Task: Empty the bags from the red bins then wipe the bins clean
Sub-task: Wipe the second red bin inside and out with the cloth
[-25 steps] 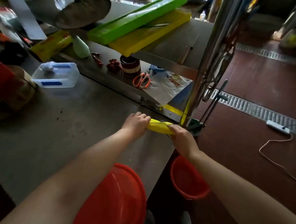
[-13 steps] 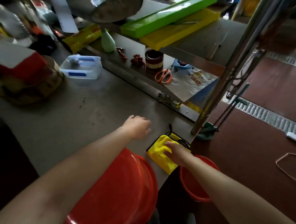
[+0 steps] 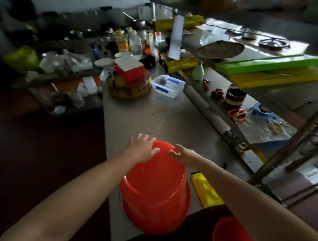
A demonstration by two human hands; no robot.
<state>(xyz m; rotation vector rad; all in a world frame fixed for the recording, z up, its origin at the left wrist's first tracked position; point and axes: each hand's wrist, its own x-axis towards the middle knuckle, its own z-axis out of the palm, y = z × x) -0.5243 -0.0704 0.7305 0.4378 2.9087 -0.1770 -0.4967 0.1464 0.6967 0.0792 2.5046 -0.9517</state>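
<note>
A red bin [image 3: 153, 189] lies on the near end of the steel table [image 3: 136, 121], its closed base pointing away from me. My left hand [image 3: 140, 148] rests flat on the far left of that base, fingers spread. My right hand [image 3: 184, 154] is open at the base's far right edge, touching or just off it. A folded yellow cloth [image 3: 204, 189] lies on the table right of the bin, under my right forearm, held by neither hand. A second red bin [image 3: 228, 231] stands on the floor at the lower right, partly cut off.
A clear plastic box [image 3: 168, 85] and a round wooden block [image 3: 130, 85] carrying a red-and-white box sit further along the table. A steel shelf rack [image 3: 244, 99] on the right holds orange scissors [image 3: 238, 115], a striped cup and green and yellow boards. Bottles and dishes crowd the far end.
My right hand let go of the yellow cloth, which now lies on the table. Both hands moved onto the red bin's base. My view swung left and up along the table.
</note>
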